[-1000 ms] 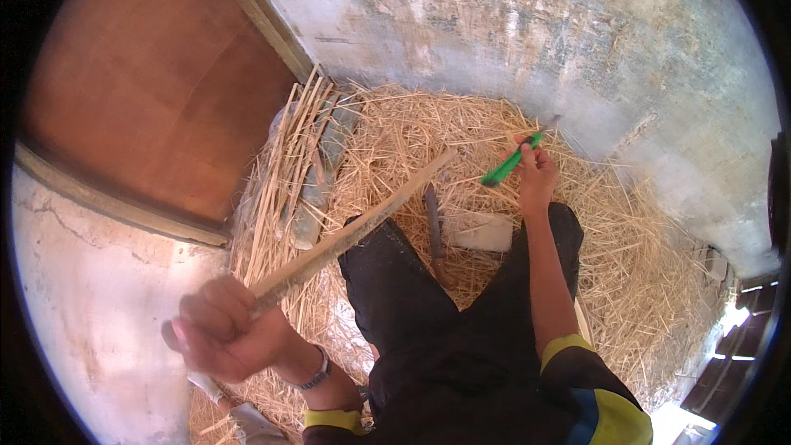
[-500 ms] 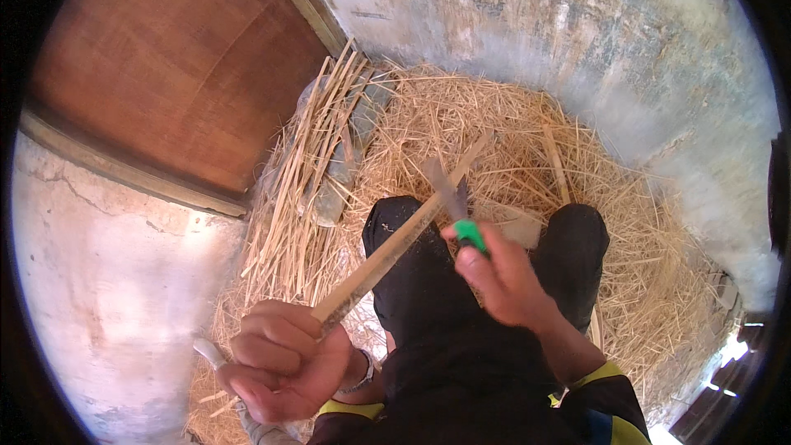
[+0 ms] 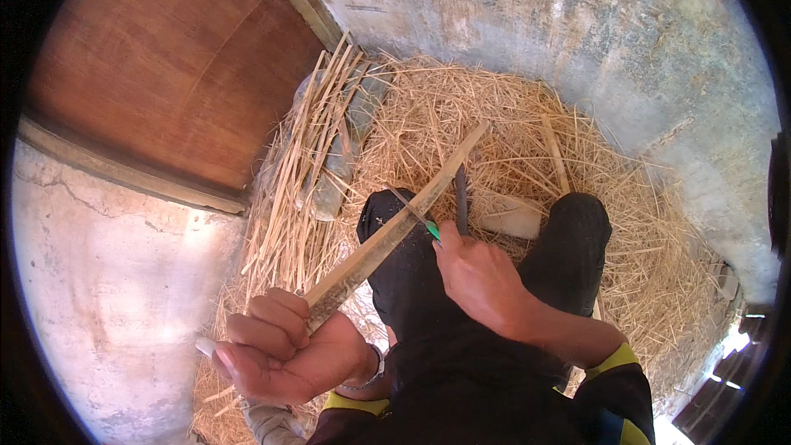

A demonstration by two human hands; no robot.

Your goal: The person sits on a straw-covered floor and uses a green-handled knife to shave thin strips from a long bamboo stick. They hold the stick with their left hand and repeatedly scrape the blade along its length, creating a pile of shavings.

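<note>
Head view, clock positions from its middle: one left hand (image 3: 272, 334), between seven and eight o'clock, fingers curled tight, grasping the near end of a long, flat, tan strip of wood or bamboo (image 3: 387, 243) with a dark-stained edge; strip tilted, crossing the middle, its far end pointing towards one o'clock. One right hand (image 3: 486, 280), between four and five o'clock, clenched round a green-handled knife (image 3: 434, 229), handle mostly hidden by the fingers; its thin blade crossed the strip and pointed between ten and eleven o'clock, depth of contact impossible to tell. One pale band (image 3: 376, 367) circled the left wrist. Two knees in black trousers (image 3: 408, 272) stood apart below the strip; between them, at three o'clock, one dark, narrow, flat bar (image 3: 461, 198), and just beyond it one pale rectangular block (image 3: 512, 221). One second tan strip (image 3: 554, 155) lay between two and three o'clock, on loose golden straw (image 3: 470, 99). One heap of thin, pale sticks (image 3: 288, 189), towards ten o'clock. One reddish-brown panel (image 3: 165, 58), at ten o'clock; one stained, blue-grey wall (image 3: 593, 41), between one and two.
</note>
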